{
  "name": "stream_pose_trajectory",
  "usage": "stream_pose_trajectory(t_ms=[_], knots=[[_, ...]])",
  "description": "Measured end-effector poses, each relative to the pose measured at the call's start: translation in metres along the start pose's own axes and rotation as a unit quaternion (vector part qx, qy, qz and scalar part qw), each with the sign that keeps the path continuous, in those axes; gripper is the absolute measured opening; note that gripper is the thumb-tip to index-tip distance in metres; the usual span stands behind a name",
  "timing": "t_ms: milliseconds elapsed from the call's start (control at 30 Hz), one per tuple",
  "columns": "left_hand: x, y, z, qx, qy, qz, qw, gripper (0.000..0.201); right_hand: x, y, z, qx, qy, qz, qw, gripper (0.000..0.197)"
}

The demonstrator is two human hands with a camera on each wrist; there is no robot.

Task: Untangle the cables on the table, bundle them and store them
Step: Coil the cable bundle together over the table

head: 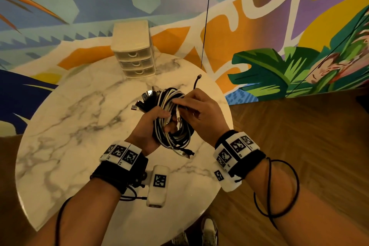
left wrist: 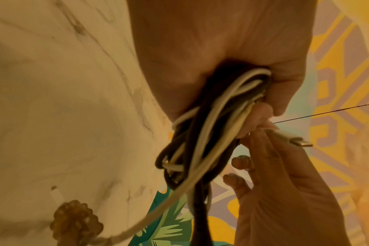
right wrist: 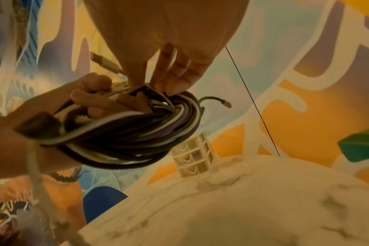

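A coiled bundle of black and white cables hangs above the round marble table. My left hand grips the coil from below, fingers curled through its loops. My right hand pinches a white cable end on top of the coil; its metal plug sticks out past the fingers. Several USB plugs fan out at the coil's far left. One dark cable tip curls up beyond the right hand. The left palm wraps the strands.
A small cream three-drawer organiser stands at the table's far edge, drawers closed. A painted mural wall rises behind it and wooden floor lies to the right. A thin black line hangs down behind the table.
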State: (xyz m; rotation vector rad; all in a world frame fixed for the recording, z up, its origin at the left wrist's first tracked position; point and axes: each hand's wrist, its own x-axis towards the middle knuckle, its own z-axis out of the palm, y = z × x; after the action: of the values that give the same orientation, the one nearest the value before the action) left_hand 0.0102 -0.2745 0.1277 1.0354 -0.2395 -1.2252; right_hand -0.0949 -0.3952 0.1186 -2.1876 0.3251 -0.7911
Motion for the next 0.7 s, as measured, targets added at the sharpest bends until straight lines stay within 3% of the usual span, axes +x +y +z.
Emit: stream_pose_trajectory(t_ms=[167,333,500,700], knots=[[0.001,-0.001,-0.003,-0.031,-0.019,-0.005,0.999,0.022,0.004,-0.001,-0.006,-0.058,0.014,-0.049,0.997,0.023],[0.002,0.001,-0.009,-0.048,-0.03,-0.007,0.998,0.024,0.008,0.002,-0.013,-0.085,-0.049,-0.064,0.993,0.029],[0.003,-0.003,-0.004,-0.027,-0.004,-0.008,1.0,0.02,0.011,-0.001,-0.016,-0.136,-0.085,-0.084,0.984,0.012],[0.006,-0.007,-0.006,0.031,0.005,0.0,0.999,0.03,0.023,-0.007,-0.016,-0.23,-0.154,-0.085,0.957,0.009]])
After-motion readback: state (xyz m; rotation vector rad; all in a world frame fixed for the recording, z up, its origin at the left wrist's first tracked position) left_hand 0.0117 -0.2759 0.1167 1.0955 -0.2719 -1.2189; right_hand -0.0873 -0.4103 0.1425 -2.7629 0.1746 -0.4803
